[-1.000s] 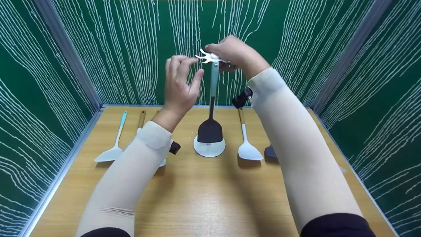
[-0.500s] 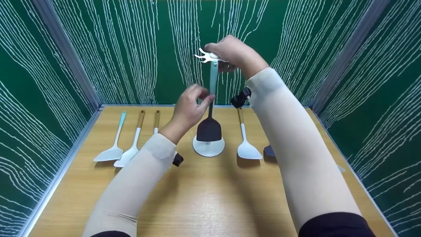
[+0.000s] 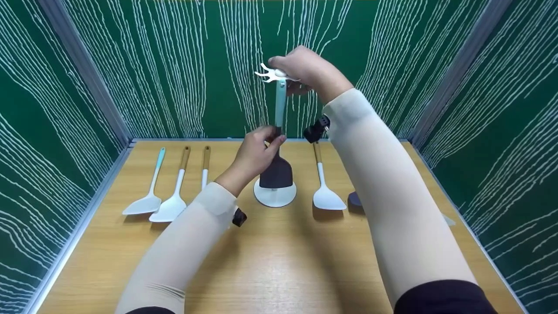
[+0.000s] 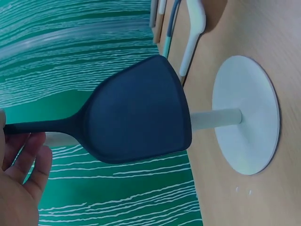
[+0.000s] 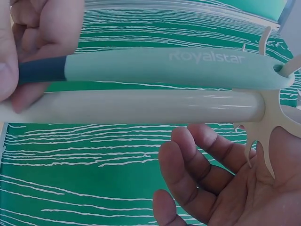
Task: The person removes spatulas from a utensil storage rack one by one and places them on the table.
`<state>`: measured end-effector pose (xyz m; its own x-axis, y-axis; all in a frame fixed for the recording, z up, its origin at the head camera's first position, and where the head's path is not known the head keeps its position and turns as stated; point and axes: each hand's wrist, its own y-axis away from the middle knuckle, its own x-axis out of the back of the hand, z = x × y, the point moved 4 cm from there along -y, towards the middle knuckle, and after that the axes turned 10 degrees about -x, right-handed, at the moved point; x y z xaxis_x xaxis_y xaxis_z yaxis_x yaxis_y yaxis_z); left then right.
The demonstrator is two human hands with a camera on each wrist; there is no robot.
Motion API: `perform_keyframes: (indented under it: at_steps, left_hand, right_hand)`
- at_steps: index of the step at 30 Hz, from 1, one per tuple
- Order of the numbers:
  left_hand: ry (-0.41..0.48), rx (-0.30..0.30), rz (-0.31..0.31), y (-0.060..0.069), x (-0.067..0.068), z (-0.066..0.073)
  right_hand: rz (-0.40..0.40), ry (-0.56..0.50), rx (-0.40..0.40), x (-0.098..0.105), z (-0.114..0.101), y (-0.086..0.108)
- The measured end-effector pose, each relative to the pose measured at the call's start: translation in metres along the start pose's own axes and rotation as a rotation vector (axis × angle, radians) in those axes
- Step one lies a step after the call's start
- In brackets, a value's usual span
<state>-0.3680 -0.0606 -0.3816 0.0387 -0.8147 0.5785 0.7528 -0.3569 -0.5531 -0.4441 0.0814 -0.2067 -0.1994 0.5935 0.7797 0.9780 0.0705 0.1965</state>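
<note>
A spatula with a dark blade (image 3: 277,174) and mint-green handle (image 5: 141,66) hangs upright from a hook of a white utensil stand (image 3: 274,199). One prong passes through the hole in the handle's end. My left hand (image 3: 257,150) pinches the dark neck just below the green part, thumb in front. At the top, my right hand (image 3: 301,65) holds the stand's hooked head (image 3: 270,76), thumb above and fingers curled beneath. In the right wrist view those fingers stay apart from the white pole (image 5: 141,107), which runs behind the spatula.
Left on the wooden table lie a turquoise-handled turner (image 3: 148,203) and two wooden-handled ones, the nearer a white turner (image 3: 172,207). A white turner (image 3: 327,198) lies right; a dark blade (image 3: 354,199) is partly hidden by my right arm. Green walls (image 3: 231,65) enclose the table.
My left hand has come down from beside the hooks to the spatula's neck and now pinches it. The right hand keeps its place on the stand's head.
</note>
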Motion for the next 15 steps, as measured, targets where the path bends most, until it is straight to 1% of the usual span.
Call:
perform_keyframes:
  at_steps: [7, 15]
  left_hand:
    - [0.013, -0.013, 0.022, 0.0002, 0.0005, -0.0018]
    - [0.007, -0.015, 0.019, 0.0024, 0.0018, 0.0004]
  right_hand:
    - [-0.011, -0.004, -0.005, -0.0005, -0.0014, 0.0003]
    - [-0.010, 0.009, 0.007, -0.0010, -0.0002, 0.0020]
